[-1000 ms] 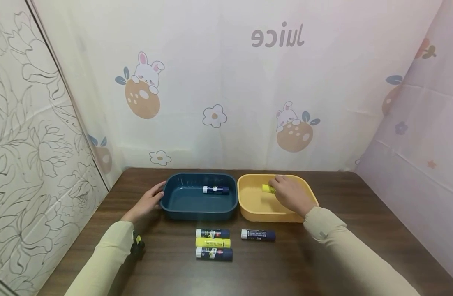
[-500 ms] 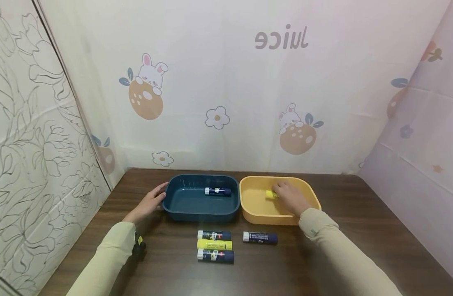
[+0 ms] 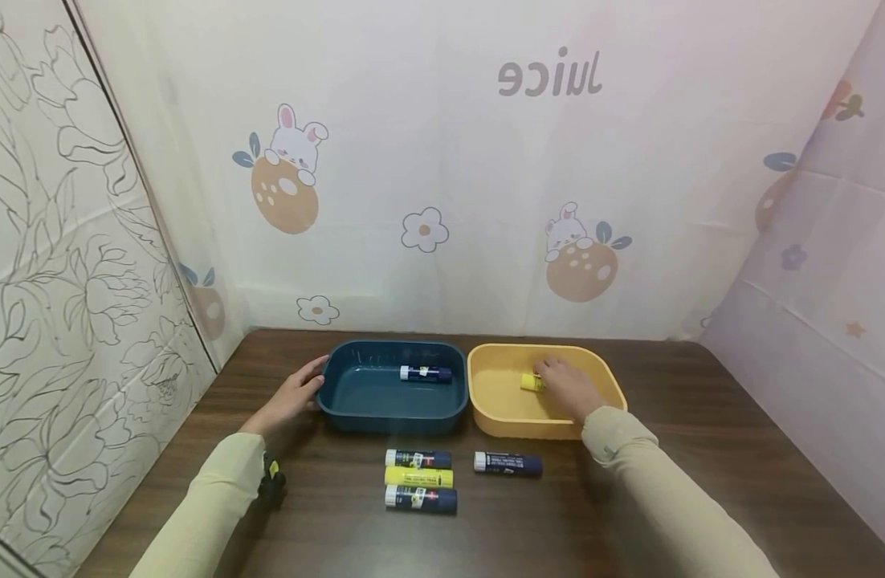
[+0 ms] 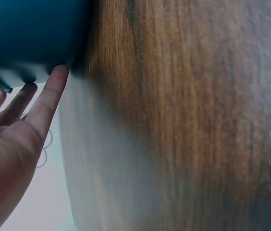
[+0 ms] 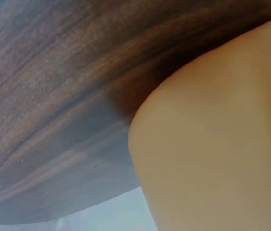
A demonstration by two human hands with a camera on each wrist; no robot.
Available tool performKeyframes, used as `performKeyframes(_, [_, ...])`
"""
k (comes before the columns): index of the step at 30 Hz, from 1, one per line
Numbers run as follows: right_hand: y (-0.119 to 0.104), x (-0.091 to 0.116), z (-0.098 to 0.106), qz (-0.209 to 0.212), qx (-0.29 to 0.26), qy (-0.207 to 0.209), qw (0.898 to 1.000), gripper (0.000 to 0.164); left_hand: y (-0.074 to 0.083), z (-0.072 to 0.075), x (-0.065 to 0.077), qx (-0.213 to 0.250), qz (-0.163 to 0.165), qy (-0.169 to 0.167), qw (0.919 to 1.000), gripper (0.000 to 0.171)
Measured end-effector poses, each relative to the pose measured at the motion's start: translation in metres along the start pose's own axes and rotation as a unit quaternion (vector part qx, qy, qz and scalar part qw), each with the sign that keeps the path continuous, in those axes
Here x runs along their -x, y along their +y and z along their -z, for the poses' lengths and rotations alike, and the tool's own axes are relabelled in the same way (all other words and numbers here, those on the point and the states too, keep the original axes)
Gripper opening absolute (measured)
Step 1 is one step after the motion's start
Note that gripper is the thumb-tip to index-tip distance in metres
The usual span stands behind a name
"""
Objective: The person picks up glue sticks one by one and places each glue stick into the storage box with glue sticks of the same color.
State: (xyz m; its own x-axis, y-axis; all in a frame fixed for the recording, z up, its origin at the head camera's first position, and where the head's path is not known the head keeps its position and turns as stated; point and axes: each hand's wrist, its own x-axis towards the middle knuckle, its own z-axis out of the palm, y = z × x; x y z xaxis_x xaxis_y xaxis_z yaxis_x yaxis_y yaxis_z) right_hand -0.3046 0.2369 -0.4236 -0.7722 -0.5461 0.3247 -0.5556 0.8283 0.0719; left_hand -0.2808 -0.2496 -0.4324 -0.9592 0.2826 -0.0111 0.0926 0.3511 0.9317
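My right hand reaches into the yellow tub and holds a yellow glue stick low over its floor; the fingertips are hidden behind the hand. The right wrist view shows only the outer wall of the yellow tub. My left hand touches the left end of the dark blue tub. In the left wrist view its fairly straight fingers rest against that tub's wall. One navy glue stick with a white end lies inside the blue tub.
In front of the tubs, a navy glue stick, a yellow one and another navy one lie in a stack of rows. A further navy glue stick lies to their right. A patterned cloth hangs behind the table.
My right hand has lowered slightly into the yellow tub with the yellow glue stick. The left hand stays at the blue tub. The head view has shifted a little.
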Motion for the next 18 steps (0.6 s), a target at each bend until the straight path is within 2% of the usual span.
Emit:
performKeyframes(4, [0.003, -0.001, 0.004, -0.025, -0.019, -0.031, 0.999, 0.031, 0.001, -0.001, 0.001, 0.001, -0.003, 0.0, 1.0, 0.051])
performKeyframes(7, [0.002, -0.001, 0.013, -0.027, -0.019, -0.031, 0.999, 0.036, 0.0, -0.001, 0.001, -0.005, -0.002, 0.002, 1.0, 0.051])
performKeyframes(14, [-0.012, 0.009, 0.046, 0.007, -0.006, 0.022, 1.0, 0.04, -0.001, 0.0, -0.001, -0.015, 0.01, 0.006, 0.9998, 0.05])
performKeyframes(18, [-0.028, 0.017, 0.064, 0.035, -0.007, 0.058, 0.998, 0.04, -0.001, 0.0, -0.003, -0.01, 0.003, 0.004, 0.9999, 0.051])
